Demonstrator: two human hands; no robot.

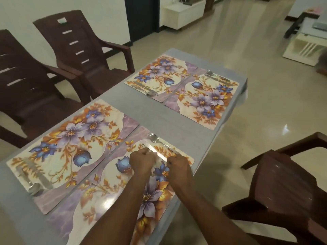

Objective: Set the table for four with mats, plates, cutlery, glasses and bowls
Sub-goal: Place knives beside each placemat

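Two hands of yours sit low in the middle of the frame, over the near right mat [109, 190]. Your left hand [141, 161] is clenched, knuckles up, at the middle of a knife [155, 150]; whether its fingers actually grip the blade you cannot tell from here. Your right hand [178, 167] is curled too, at the knife's handle end, which it hides. The knife lies slantwise across the mat's far right corner, tip toward the upper left. Just beyond it, nearly parallel, lies a spoon [155, 138], bowl toward the centre of the grey table [155, 119].

Left of this mat, edge to edge with it, is the near left mat [70, 147], with blurred cutlery [33, 179] (a spoon and what looks like a knife) at its lower left corner.

Further up the frame lie two more floral mats side by side: the far right mat [203, 99] with cutlery along its top edge, and the far left mat [159, 75] with cutlery along its lower left edge.

Brown plastic chairs stand at the upper left [85, 50] and at the right edge [283, 191].
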